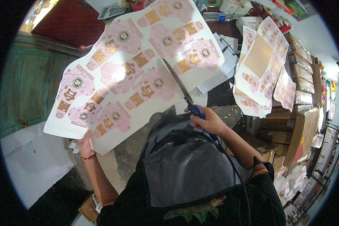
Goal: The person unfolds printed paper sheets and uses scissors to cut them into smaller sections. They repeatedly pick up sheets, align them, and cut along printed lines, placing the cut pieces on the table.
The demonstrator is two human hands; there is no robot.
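A large white sheet (pixel 113 84) printed with pink bottle-shaped label designs, gold characters and green round marks spans the upper middle of the view. My left hand (pixel 86 146) is closed on its lower left edge, with a red-brown bracelet at the wrist. In my right hand (pixel 209 121) is a pair of scissors (pixel 181 87), its fingers wrapped round the blue handles. The long blades point up and to the left, lying across the sheet's right part. Whether a second blade passes under the sheet, I cannot tell.
Similar printed sheets (pixel 258 71) lie piled at the right. Beyond are a plastic water bottle (pixel 219 16), a calculator (pixel 112 11) and white papers (pixel 219 75). Cardboard boxes (pixel 303 132) stack along the right side. A green wooden panel (pixel 30 83) stands at the left.
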